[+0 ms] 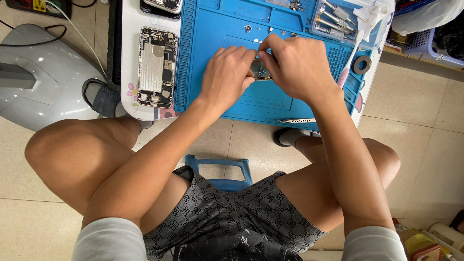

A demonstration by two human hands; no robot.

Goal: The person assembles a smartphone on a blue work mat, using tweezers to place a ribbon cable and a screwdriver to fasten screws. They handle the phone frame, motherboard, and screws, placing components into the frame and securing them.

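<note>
Both hands meet in a tight grip over the middle of a blue work mat [208, 58]: the left hand [227, 72] curls its fingers around one side of a small metal phone part [261, 71], while the right hand [299, 65] pinches down on it from the other, thumb and forefinger closed narrow at its upper edge. The part sits just above the mat's centre, mostly hidden by the fingers, so whether a tool is in the pinch cannot be told. Left of the mat, an opened phone chassis [155, 67] lies face up on the white table [129, 58], its boards exposed. At the mat's far right corner a tray of screwdrivers [333, 21] waits, with a black ring [361, 64] just beside the mat's right edge and tweezers [296, 120] along its near edge. Judging by the hold, the step in hand is fine work on the small part itself, prising or seating a piece; the next move would call for a steady left hand and a light, exact pull or press from the right fingertips.
</note>
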